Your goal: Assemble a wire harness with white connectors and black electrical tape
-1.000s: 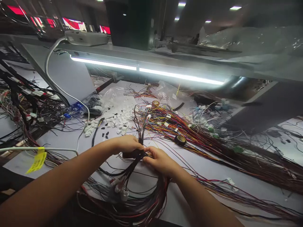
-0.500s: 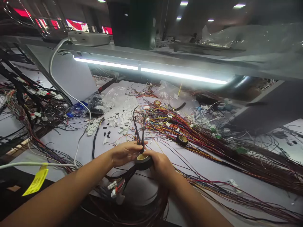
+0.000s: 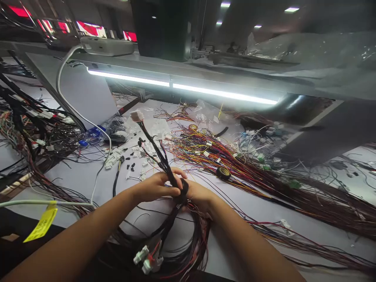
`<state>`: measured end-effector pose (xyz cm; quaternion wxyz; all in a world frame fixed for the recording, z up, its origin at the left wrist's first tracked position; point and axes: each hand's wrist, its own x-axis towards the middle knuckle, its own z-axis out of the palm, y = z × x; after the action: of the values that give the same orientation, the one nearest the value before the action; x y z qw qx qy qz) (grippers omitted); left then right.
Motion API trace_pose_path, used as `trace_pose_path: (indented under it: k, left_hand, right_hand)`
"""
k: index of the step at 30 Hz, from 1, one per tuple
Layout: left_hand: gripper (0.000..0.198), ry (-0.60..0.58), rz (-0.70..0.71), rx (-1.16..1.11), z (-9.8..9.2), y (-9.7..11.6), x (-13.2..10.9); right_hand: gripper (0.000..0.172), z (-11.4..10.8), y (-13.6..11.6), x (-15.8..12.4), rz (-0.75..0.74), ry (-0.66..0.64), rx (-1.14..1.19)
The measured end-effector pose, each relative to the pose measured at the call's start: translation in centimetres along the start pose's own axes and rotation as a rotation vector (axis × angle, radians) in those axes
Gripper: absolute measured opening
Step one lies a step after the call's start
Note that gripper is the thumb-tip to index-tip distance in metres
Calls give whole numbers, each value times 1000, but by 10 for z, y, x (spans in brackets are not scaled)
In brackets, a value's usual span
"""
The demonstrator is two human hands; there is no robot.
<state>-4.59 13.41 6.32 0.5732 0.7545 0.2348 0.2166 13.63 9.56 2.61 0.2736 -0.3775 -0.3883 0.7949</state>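
Note:
My left hand (image 3: pixel 157 186) is closed around a dark wire harness (image 3: pixel 164 164) just in front of me. The harness branches rise up and to the left, ending in a white connector (image 3: pixel 136 115). My right hand (image 3: pixel 199 196) is closed on a roll of black tape (image 3: pixel 183 187), pressed against the harness right beside the left hand. Below the hands the harness hangs toward me with white connectors (image 3: pixel 147 260) at its end, over a coil of dark and red wires (image 3: pixel 188 250).
A second tape roll (image 3: pixel 223 172) lies on the white bench (image 3: pixel 88 176) by a long bundle of coloured wires (image 3: pixel 264 176). Small white connectors (image 3: pixel 113 158) are scattered at centre left. Tangled harnesses (image 3: pixel 26 133) fill the left. A lit lamp bar (image 3: pixel 182 87) hangs overhead.
The harness branches have swung from upright to leaning up-left, the white connector now raised. The tape roll has turned in my right hand, its open side out of sight.

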Motion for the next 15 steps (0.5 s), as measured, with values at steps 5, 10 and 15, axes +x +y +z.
trace_pose_path:
  k: [5,10,15]
  left_hand:
    - [38,-41,31,239,6,1,1]
    - [42,43,-89,305,3,2,4]
    - [45,-225,-386,151,-16,8,13]
  right_hand:
    - [33,-5,-8,1,115,-96,-44]
    - [64,-14,2,-24,-187,-91,83]
    - [66,-13,16,-29,-302,-14,-191]
